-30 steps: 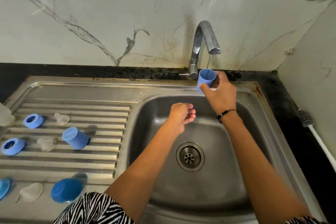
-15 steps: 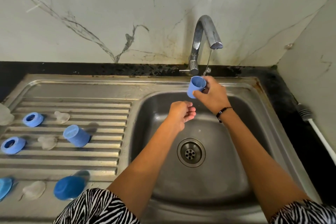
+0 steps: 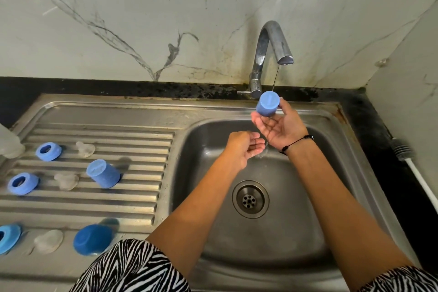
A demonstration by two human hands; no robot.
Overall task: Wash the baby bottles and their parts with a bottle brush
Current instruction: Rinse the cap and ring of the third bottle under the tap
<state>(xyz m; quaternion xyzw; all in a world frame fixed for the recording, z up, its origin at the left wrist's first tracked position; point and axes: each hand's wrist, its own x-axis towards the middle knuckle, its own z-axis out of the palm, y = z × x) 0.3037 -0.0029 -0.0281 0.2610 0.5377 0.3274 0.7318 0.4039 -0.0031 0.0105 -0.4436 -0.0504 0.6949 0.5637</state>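
My right hand (image 3: 280,124) pinches a blue bottle cap (image 3: 267,104) with its closed end up, under a thin stream from the tap (image 3: 272,54) at the back of the sink. Its palm faces up. My left hand (image 3: 244,147) hovers just below it over the basin, fingers loosely curled and wet, holding nothing. On the drainboard (image 3: 142,125) lie two more blue caps (image 3: 103,173) (image 3: 92,239), three blue screw rings (image 3: 48,151) (image 3: 22,183) (image 3: 7,238) and three clear teats (image 3: 85,149) (image 3: 66,180) (image 3: 48,240). The bottle brush (image 3: 412,163) lies on the dark counter at right.
The steel sink basin (image 3: 308,232) has a drain (image 3: 250,198) at its middle. A clear bottle (image 3: 9,143) stands at the far left edge of the drainboard. A marble wall rises behind the tap and at the right.
My right hand has turned the blue cap over, from open end up to closed end up, and opened its palm upward. My left hand stays below it.
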